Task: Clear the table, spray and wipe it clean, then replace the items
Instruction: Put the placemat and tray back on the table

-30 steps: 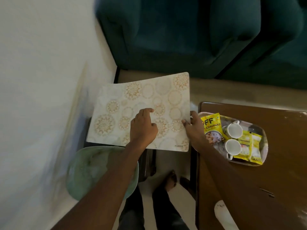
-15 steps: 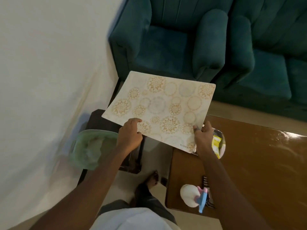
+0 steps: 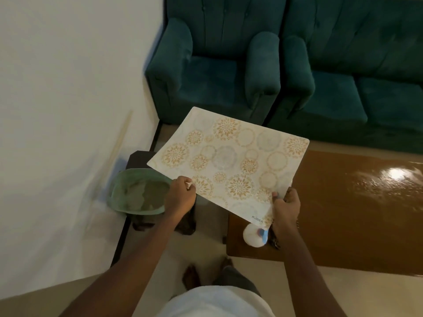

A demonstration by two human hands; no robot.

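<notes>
I hold a cream placemat (image 3: 231, 161) with gold floral circles in the air, tilted, over the left end of the brown wooden table (image 3: 348, 216). My left hand (image 3: 182, 196) pinches its near left edge. My right hand (image 3: 286, 208) grips its near right corner. A white spray bottle (image 3: 253, 235) with a blue trigger stands on the table's near left corner, just below my right hand. The tray with cups and snack packets is hidden behind the placemat.
A green bowl-like container (image 3: 139, 191) rests on a small dark side table (image 3: 137, 156) by the white wall (image 3: 68, 99). A teal armchair (image 3: 217, 65) and teal sofa (image 3: 354, 76) stand beyond the table. My feet (image 3: 192, 277) are on the beige floor.
The placemat has been lifted off the side table and carried right, over the brown table's left end. My view has pulled back and now shows the armchair and sofa; the tray is covered.
</notes>
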